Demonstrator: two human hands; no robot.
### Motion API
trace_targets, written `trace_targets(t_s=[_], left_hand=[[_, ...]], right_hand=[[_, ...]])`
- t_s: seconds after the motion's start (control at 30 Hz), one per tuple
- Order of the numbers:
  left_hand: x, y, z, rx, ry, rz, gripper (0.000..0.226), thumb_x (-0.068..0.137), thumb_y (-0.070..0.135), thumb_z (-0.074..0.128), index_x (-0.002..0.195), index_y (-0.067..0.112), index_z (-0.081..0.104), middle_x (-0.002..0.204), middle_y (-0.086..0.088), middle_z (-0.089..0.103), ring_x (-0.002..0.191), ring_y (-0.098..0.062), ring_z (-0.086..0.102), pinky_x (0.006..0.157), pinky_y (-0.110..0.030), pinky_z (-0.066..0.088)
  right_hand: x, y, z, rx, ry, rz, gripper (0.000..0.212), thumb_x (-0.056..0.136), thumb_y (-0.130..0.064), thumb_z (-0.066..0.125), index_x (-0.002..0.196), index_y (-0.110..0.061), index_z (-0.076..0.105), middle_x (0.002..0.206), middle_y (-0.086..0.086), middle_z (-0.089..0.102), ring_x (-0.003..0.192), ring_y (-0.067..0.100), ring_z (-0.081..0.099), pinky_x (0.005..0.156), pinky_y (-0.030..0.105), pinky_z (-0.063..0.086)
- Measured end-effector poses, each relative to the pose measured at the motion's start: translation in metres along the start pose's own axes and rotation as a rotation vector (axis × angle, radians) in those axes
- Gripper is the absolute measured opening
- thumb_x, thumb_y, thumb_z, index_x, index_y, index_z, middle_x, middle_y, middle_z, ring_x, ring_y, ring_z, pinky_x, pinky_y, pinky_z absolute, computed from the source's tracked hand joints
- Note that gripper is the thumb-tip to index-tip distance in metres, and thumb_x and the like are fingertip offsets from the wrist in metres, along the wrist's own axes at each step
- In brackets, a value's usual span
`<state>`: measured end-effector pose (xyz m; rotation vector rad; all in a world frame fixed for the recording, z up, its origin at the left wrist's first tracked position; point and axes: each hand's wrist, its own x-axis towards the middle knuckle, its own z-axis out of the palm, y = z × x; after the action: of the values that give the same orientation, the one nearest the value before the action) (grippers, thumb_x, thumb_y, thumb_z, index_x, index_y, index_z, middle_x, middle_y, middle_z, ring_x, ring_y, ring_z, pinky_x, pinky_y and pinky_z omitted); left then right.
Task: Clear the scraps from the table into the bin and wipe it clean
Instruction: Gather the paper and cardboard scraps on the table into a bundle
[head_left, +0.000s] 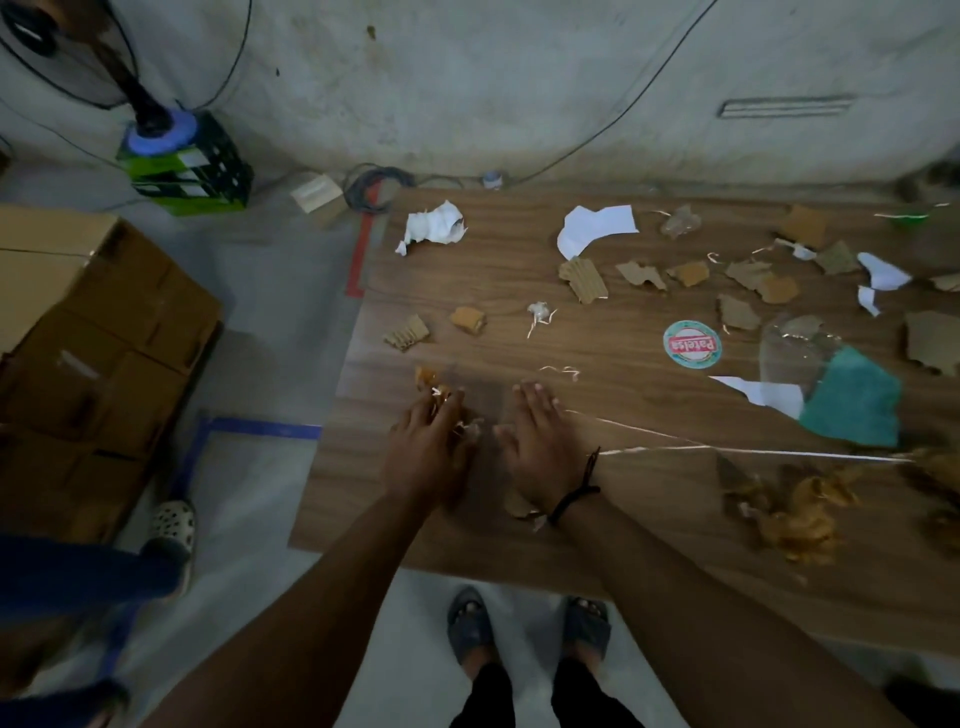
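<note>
Reading labels first: only legible text is "Patelsa" on a round sticker (692, 344), red band on white, teal ring, printed upside down from this view, lying flat mid-table.

Table (519, 519) is wood-grain laminate, dark brown, square front-left corner.

Left hand (428, 447) near the front-left edge, fingers curled around a small bunch of orange-brown scraps (441, 395) with pale shreds poking out between the fingers. Right hand (535, 436) just beside it, flat, fingers extended, palm down on the tabletop, gripping nothing. Black cord bracelet (576, 488) on that wrist; a small cardboard bit shows under the wrist.

Scraps elsewhere on the table:
- crumpled white paper (434, 226), far left
- torn flat white sheet (595, 226), far centre
- corrugated cardboard pieces (584, 278), ragged edges, ribbed faces, strung along the middle toward the right
- two small ribbed brown bits (408, 332) and an orange piece (468, 318), ahead of the hands
- small white wad with thin strings (539, 312)
- teal cloth (857, 400), fuzzy, angular outline, right side, partly under clear crinkled plastic film (795, 343)
- crumpled tan clump (800, 514), front right; probably paper, too blurred to call
- thin pale strip (727, 449) running from the right wrist across to the right edge

Off-table: stacked cardboard boxes (93, 322) on the left, green crate (189, 171) by the wall, blue tape (260, 428) and red tape (361, 254) on the grey floor. No bin seen in frame.
</note>
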<state>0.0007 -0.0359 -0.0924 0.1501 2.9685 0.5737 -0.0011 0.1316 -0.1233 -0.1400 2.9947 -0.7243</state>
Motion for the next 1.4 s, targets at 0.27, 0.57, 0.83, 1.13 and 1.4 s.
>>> trace_targets(t_s=[0.27,0.57,0.83,1.13,1.4], left_hand=[[0.005,-0.01,-0.008,-0.173,0.0,0.087,0.065,0.083,0.042,0.053,0.144,0.029,0.034,0.145,-0.012,0.041,0.12,-0.032,0.048,0.093,-0.046,0.046],[0.007,0.0,-0.019,-0.276,0.144,0.147,0.079,0.076,0.059,0.055,0.144,0.027,0.03,0.154,-0.01,0.027,0.134,-0.035,0.032,0.103,-0.059,0.035],[0.008,0.001,0.003,-0.405,0.231,0.02,0.069,0.075,0.058,0.06,0.136,0.029,0.044,0.149,-0.014,0.033,0.132,-0.032,0.038,0.101,-0.051,0.044],[-0.017,0.049,0.039,-0.71,0.098,0.043,0.048,0.091,0.046,0.042,0.137,0.032,0.039,0.133,0.002,0.054,0.119,-0.015,0.054,0.096,-0.033,0.046],[-0.022,0.094,0.051,-1.071,0.079,-0.075,0.069,0.09,0.052,0.029,0.148,0.018,0.013,0.139,0.01,0.044,0.121,0.003,0.05,0.097,-0.018,0.042]], right_hand=[[0.007,-0.023,0.005,0.141,-0.061,-0.054,0.067,0.088,-0.045,0.022,0.142,-0.009,0.04,0.145,0.014,0.044,0.138,0.027,0.036,0.116,0.041,0.021],[-0.01,0.045,-0.076,0.222,0.217,-0.087,0.046,0.095,-0.041,0.034,0.13,-0.018,0.053,0.135,0.007,0.056,0.129,0.023,0.047,0.108,0.037,0.035],[-0.027,0.082,-0.048,0.033,0.06,0.183,0.077,0.084,-0.06,0.013,0.145,-0.019,0.037,0.154,0.005,0.033,0.144,0.029,0.023,0.117,0.045,0.011],[-0.007,0.001,-0.016,0.613,0.052,0.14,0.063,0.092,-0.048,0.029,0.145,-0.014,0.035,0.15,0.006,0.038,0.141,0.018,0.031,0.118,0.036,0.019],[-0.014,-0.008,-0.022,1.117,0.233,0.392,0.022,0.093,-0.023,0.053,0.109,-0.014,0.064,0.105,0.003,0.068,0.089,0.004,0.063,0.08,0.022,0.051]])
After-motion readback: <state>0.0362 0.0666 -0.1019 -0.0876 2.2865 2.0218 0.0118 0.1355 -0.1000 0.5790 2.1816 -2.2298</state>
